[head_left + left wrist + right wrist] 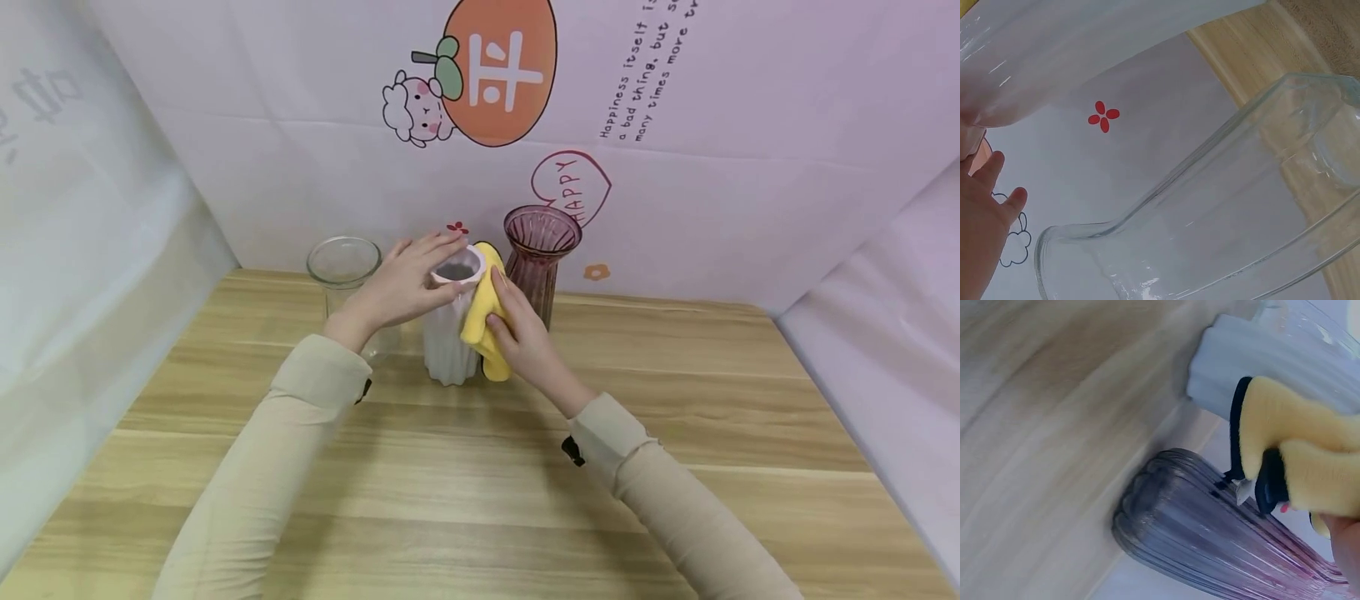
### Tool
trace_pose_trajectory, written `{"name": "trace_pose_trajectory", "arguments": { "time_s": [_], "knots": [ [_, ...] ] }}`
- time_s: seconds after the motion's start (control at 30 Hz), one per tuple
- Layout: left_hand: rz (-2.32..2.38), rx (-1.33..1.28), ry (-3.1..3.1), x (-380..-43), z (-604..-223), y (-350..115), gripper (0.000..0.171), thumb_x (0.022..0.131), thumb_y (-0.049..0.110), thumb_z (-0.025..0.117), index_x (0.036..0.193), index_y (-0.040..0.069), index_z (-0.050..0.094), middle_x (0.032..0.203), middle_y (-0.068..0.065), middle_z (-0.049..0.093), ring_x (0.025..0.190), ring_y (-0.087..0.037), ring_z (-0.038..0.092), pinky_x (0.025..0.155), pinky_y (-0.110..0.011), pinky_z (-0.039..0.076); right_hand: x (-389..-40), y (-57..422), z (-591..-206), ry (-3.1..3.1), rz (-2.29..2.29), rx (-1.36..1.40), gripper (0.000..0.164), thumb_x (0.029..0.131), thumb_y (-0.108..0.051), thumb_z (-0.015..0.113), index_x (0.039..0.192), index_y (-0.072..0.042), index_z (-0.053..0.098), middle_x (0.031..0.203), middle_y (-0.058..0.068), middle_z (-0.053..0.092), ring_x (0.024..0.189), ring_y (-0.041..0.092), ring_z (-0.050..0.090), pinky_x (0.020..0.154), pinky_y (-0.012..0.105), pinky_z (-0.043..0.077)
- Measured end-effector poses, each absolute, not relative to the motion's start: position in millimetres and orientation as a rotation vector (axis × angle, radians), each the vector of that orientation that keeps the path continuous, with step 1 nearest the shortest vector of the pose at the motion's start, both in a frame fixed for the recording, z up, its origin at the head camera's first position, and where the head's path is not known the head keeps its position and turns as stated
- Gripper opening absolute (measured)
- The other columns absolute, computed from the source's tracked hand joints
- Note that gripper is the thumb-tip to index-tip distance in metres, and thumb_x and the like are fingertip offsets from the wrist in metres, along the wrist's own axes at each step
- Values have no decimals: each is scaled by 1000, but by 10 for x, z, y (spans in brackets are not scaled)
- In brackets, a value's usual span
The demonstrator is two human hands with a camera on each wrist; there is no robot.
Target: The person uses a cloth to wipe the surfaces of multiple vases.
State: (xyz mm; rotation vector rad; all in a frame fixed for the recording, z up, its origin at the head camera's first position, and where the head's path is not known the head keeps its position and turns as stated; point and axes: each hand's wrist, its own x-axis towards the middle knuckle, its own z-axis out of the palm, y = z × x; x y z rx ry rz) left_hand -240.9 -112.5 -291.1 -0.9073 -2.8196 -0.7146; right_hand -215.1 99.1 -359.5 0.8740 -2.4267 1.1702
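Observation:
A white fluted vase stands upright on the wooden table. My left hand holds it at the rim, the thumb on the near side and the fingers reaching across the far side. My right hand grips a folded yellow cloth against the right side of the vase. Dark edging shows on the cloth in the right wrist view. In the left wrist view two fingers of the left hand stand apart from the white vase.
A clear glass vase stands just left of the white one, partly behind the left hand. To the right, close behind the cloth, is a purple-pink ribbed glass vase. A printed white backdrop rises behind the table.

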Motion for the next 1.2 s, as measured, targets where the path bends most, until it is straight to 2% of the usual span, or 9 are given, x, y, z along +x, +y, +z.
{"name": "trace_pose_trajectory", "arguments": {
  "time_s": [0.1,0.13,0.23,0.33,0.53,0.77,1.0,1.2],
  "knots": [
    [-742,-931,-2810,-2424,-2918,-1140,67,91,43,48,149,13,33,158,-6,29,148,-32,20,120,-58,7,-2171,1003,-3645,-2467,1173,901,60,99,-22,41,147,8,22,150,29,30,140,42,31,115,54,29],
    [-736,-936,-2809,-2429,-2920,-1143,67,91,43,48,149,13,33,158,-5,29,148,-33,20,120,-58,8,-2170,1005,-3663,-2487,1172,897,61,99,-22,41,148,8,21,150,29,30,140,42,30,115,54,29],
    [-709,-939,-2807,-2447,-2930,-1147,68,91,44,50,149,14,33,158,-5,29,147,-32,21,120,-58,9,-2156,1009,-3724,-2556,1175,862,61,99,-18,43,149,7,18,152,28,28,140,42,30,115,53,30],
    [-681,-925,-2802,-2452,-2938,-1151,68,91,46,51,149,16,34,158,-5,28,147,-32,22,120,-56,11,-2128,1011,-3797,-2629,1150,830,62,96,-3,48,149,7,18,151,28,30,139,42,33,114,53,32],
    [-684,-896,-2776,-2448,-2949,-1163,65,90,47,55,148,21,38,152,-10,33,142,-32,28,119,-52,16,-2100,1047,-3976,-2759,1068,805,63,96,-5,50,149,5,19,148,31,32,135,45,37,111,54,35],
    [-630,-899,-2790,-2442,-2910,-1169,66,90,46,56,147,17,39,150,-9,41,141,-32,31,120,-51,16,-2074,1073,-4057,-2854,1020,772,62,97,-6,50,151,1,20,150,31,28,136,46,35,110,54,37],
    [-614,-887,-2885,-2404,-2848,-1197,68,90,47,51,149,16,35,156,-6,32,148,-31,21,122,-55,8,-2072,1044,-4013,-2673,1036,805,57,95,-4,52,147,3,30,145,30,37,133,44,41,106,51,42],
    [-666,-904,-2870,-2402,-2878,-1212,69,88,43,45,150,15,33,158,-7,28,149,-30,19,121,-56,5,-2117,953,-3773,-2476,1138,809,57,92,-1,52,145,8,31,146,30,38,134,42,41,111,50,37]
  ]
}}
